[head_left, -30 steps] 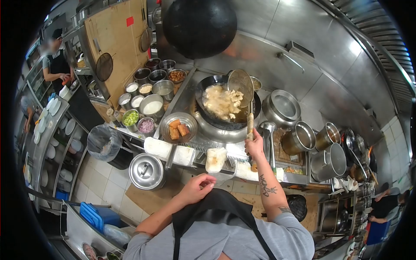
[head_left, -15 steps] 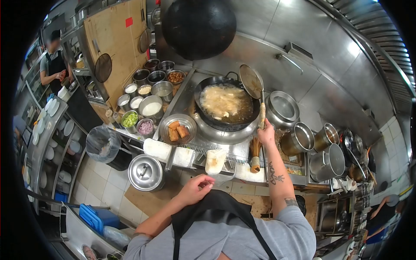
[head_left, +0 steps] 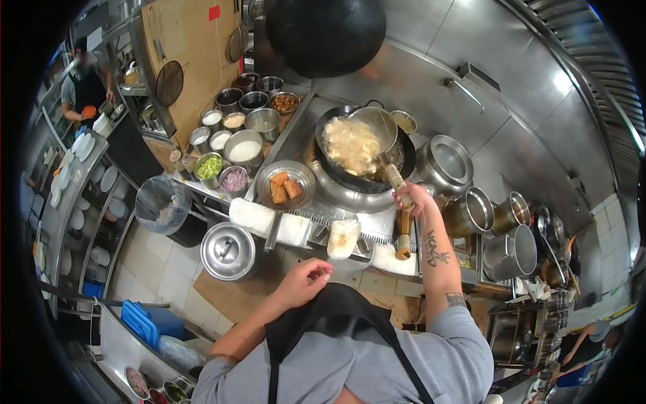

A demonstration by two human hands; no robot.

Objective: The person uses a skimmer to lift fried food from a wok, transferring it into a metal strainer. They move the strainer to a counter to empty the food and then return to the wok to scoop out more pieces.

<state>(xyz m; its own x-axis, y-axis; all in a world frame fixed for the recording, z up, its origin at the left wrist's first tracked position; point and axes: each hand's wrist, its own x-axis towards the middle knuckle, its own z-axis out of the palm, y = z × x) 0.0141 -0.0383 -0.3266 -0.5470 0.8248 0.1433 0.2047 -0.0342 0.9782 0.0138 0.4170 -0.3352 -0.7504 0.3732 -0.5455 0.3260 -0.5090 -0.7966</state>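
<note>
My right hand (head_left: 415, 200) is closed round the wrapped handle of a skimmer (head_left: 374, 126). The skimmer's round head lies over the right part of the dark wok (head_left: 338, 180), next to pale pieces frying in bubbling oil (head_left: 350, 145). My left hand (head_left: 306, 279) hangs in front of the black apron (head_left: 330, 320), fingers loosely curled with nothing in them. Nearest to it is a folded white cloth (head_left: 344, 239) on the stove's front edge. A bamboo brush (head_left: 403, 236) stands just below my right hand. Left of the wok, a perforated ladle (head_left: 304, 176) holds browned fried pieces (head_left: 286, 187).
Ingredient tins, such as chopped greens (head_left: 208, 166) and chopped purple onion (head_left: 233, 180), line the left side. Metal pots (head_left: 509, 251) stand at right. A lidded pot (head_left: 227, 250) and lined bin (head_left: 163, 205) are lower left. A co-worker (head_left: 87, 87) stands far left.
The skimmer has swung down and left from above the wok's right rim to over the oil. A small bowl behind the wok has come into sight. My left hand stays about where it was.
</note>
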